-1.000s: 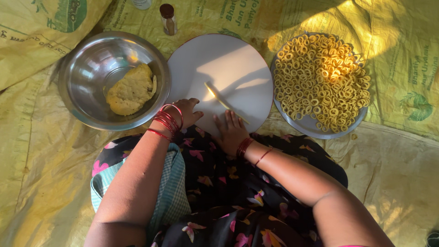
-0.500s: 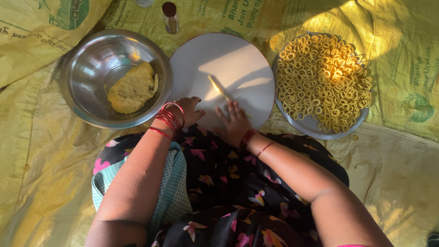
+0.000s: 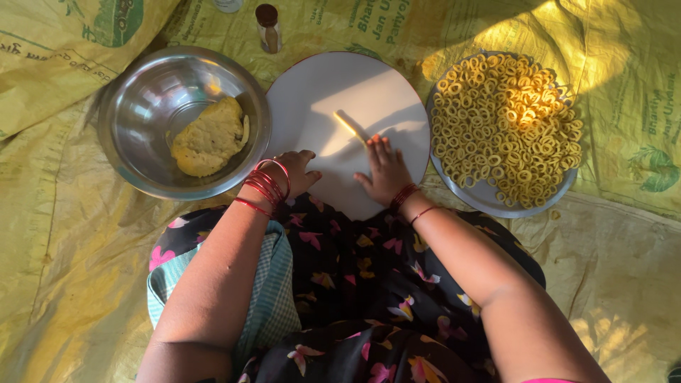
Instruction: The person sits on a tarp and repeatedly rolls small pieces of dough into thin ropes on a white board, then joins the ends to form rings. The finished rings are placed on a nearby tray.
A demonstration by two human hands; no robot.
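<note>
Dozens of yellow rings (image 3: 505, 120) are heaped on the plate (image 3: 489, 202) at her right, nearly covering it, so a good part of the shaping looks done. In the steel bowl (image 3: 128, 106) on her left sits one flat lump of dough (image 3: 207, 136), a fair amount yet to be worked, by my reckoning. Between the two lies the round white board (image 3: 333, 85), and on it a short strip (image 3: 349, 125) of dough, straight, not yet bent into a ring. Her right hand (image 3: 384, 172) lies flat and open on the board, fingertips just at the strip's near end, gripping nothing. Her left hand (image 3: 295, 172), red bangles (image 3: 268, 186) at the wrist, rests loosely curled on the board's near edge, beside the bowl, empty too. Everything sits on yellow sacking (image 3: 64, 234) spread over the floor.
</note>
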